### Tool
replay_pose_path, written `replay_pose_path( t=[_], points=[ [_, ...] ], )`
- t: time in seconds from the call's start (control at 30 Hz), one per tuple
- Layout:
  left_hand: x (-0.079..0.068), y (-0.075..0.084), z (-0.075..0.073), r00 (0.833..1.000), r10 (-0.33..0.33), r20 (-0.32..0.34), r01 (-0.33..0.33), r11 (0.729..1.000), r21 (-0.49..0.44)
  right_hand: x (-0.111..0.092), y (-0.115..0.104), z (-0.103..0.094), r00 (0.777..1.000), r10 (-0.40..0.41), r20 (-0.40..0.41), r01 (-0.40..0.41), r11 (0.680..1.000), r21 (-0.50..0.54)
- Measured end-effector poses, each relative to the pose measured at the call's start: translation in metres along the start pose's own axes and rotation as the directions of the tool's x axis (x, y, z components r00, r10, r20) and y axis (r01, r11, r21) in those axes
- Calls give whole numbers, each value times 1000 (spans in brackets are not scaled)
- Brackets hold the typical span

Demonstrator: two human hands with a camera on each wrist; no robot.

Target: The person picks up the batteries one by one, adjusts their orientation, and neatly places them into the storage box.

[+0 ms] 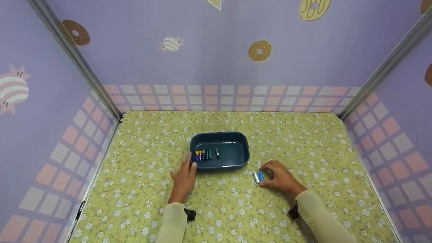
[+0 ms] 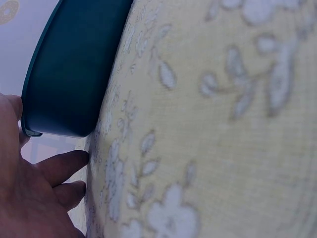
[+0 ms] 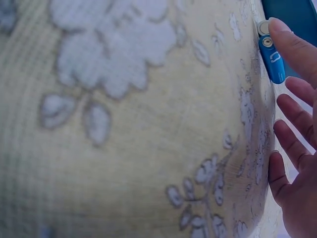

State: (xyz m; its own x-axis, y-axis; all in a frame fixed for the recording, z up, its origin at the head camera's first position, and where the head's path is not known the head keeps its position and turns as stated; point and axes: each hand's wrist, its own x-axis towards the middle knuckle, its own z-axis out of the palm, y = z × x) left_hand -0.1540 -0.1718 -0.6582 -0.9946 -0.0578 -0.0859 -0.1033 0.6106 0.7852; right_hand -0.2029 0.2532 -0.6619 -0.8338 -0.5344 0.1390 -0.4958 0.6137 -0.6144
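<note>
A dark teal plastic bin [image 1: 222, 166] stands on the flowered cloth, with several small batteries inside. Most of these batteries [image 1: 203, 155] line up at its left end, and a dark green battery [image 1: 217, 153] lies apart from them. My left hand [image 1: 184, 179] touches the bin's front left corner with extended fingers; in the left wrist view fingertips lie at its rim. Right of the bin, two batteries lie side by side on the cloth: a silver one [image 1: 256, 177] and a blue one [image 1: 261, 176]. My right hand [image 1: 278, 177] pinches the blue battery end to end between thumb and forefinger.
Yellow flowered cloth [image 1: 216, 209] covers the table. Purple patterned walls [image 1: 216, 67] enclose the back and both sides, with metal posts [image 1: 351, 104] at the corners. Dark wrist cameras [image 1: 191, 214] sit at both cuffs.
</note>
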Motion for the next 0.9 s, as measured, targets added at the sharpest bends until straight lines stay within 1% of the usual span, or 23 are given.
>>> replay_pose_path(
  t=[0.17,0.33,0.77,0.9],
  points=[
    [-2,2,0,1000,-3,-5,3,1000,-12,-2,-2,0,1000,-13,-9,13,1000,-23],
    [-2,2,0,1000,-2,-4,2,1000,-3,-3,-3,1,1000,1,-8,-2,999,-35],
    [-1,1,1,1000,-8,-2,8,1000,0,-4,-4,2,999,28,-14,-29,999,-31],
    [0,0,1,1000,-5,-5,5,1000,3,-3,-5,2,999,51,-11,-51,999,-12]
  ],
)
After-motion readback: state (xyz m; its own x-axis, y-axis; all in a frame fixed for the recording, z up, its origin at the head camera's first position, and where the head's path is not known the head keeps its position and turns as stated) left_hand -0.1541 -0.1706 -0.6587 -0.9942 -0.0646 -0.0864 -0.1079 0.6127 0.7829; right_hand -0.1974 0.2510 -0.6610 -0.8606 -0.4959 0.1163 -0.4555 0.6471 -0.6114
